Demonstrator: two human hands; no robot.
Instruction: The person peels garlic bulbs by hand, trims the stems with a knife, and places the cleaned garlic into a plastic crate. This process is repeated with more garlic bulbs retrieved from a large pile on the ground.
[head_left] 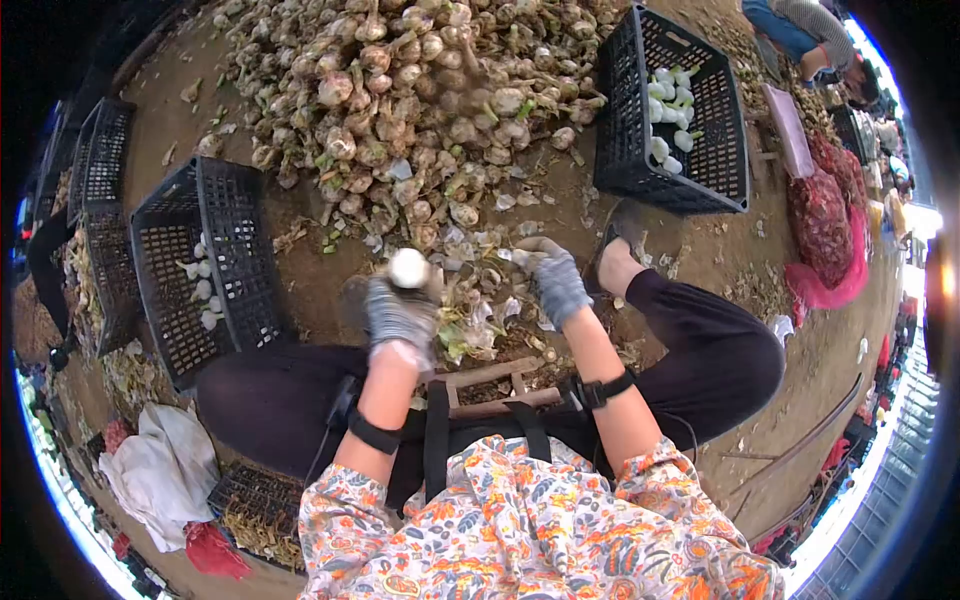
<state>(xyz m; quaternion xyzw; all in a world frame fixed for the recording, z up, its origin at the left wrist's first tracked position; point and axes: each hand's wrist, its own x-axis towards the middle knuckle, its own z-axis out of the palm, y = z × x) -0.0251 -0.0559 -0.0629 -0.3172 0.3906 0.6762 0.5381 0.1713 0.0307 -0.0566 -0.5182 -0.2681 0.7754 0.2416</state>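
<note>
My left hand (402, 308), in a grey-striped work glove, is closed around a clean white garlic bulb (408, 268). My right hand (558, 282), gloved the same way, is to the right of it with the fingers curled together; what they hold, if anything, is hidden. Between and below both hands lie loose garlic skins and leaf scraps (475, 325) on the ground. Just beyond is a large heap of unpeeled, soil-stained garlic bulbs (400, 110).
At the right stands a black plastic crate (625, 180) with several peeled white bulbs inside; another crate (240, 240) with white bulbs is at the left. Red mesh sacks (825, 225) lie far right. A person (800, 35) bends over at the top right. White cloth (160, 470) lies lower left.
</note>
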